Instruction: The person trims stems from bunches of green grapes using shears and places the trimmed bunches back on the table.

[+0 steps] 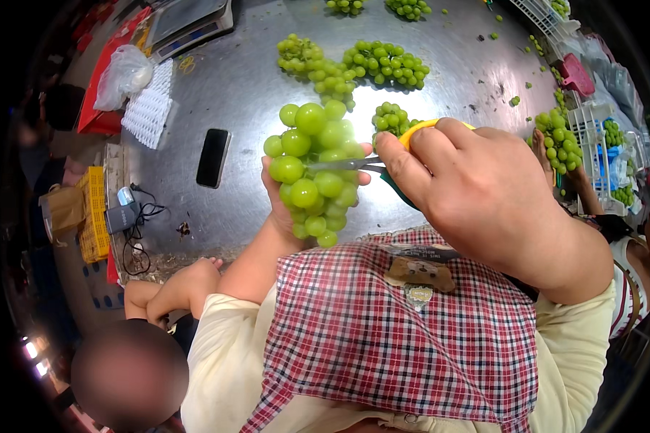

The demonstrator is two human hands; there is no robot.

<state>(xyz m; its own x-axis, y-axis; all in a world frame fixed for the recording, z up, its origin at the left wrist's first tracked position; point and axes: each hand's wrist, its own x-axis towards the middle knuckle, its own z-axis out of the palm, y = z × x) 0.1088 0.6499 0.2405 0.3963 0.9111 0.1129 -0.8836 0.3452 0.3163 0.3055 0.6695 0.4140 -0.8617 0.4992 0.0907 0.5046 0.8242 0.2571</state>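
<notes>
My left hand (pixel 277 203) holds up a bunch of green grapes (pixel 317 187) from behind, its fingertips showing on the right side of the bunch. In my right hand (pixel 460 184) is a pair of scissors (pixel 422 127) with yellow and green handles. Their narrow metal blades reach in among the upper grapes; the tips are partly hidden there. Just beyond the hands, a small grape bunch (pixel 391 118) lies on the metal table (pixel 249 97). Farther back lie a long bunch (pixel 325 70) and a fuller one (pixel 387 64).
A black phone (pixel 213 158) and a power adapter (pixel 123 216) with a cable lie at left. Behind them are white foam netting (pixel 149 108) and a scale (pixel 189 24). At right, another person's hand (pixel 541 151) holds grapes beside white crates (pixel 590 154). Someone sits at lower left.
</notes>
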